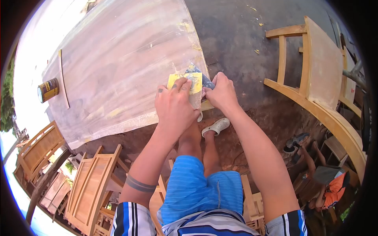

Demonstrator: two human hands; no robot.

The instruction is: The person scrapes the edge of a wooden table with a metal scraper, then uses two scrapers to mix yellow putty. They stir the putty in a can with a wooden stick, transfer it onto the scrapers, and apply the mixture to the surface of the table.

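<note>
My left hand (175,104) grips a small flat plate (196,87) smeared with yellow putty, its fingers lying across the top. In my right hand (223,93) is a putty knife (205,80), its dark, putty-spotted blade meeting the edge of the plate. Both hands are over the near right corner of a large, pale, streaked board (114,78). Yellow putty marks run along the board's right edge. The underside of the plate and part of the knife's handle are hidden by my fingers.
A can (49,90) and a thin wooden strip (63,78) are on the board's left side. Wooden chairs (88,188) stand at lower left, with a curved wooden frame (319,106) at right. Another person (330,188) is at lower right.
</note>
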